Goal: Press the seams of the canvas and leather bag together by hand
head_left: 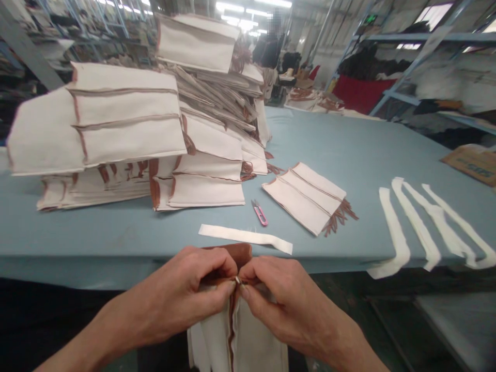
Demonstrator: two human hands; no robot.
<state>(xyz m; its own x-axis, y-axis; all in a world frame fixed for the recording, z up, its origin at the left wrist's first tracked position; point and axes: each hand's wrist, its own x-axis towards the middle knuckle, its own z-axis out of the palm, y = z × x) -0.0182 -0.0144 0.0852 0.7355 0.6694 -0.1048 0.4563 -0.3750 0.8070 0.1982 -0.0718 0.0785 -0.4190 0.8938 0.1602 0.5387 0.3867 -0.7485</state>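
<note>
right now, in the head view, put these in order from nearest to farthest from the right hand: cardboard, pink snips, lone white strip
1. Lone white strip: just beyond the right hand
2. Pink snips: behind the strip
3. Cardboard: far off to the right

The held cream piece (pixel 259 333) was cut off nearside, its top partly hidden by the left hand (pixel 194 281) and right hand (pixel 279 289); the shiny bit (pixel 237 280) between them was too small to identify. A far person (pixel 267 49) was blurred.
</note>
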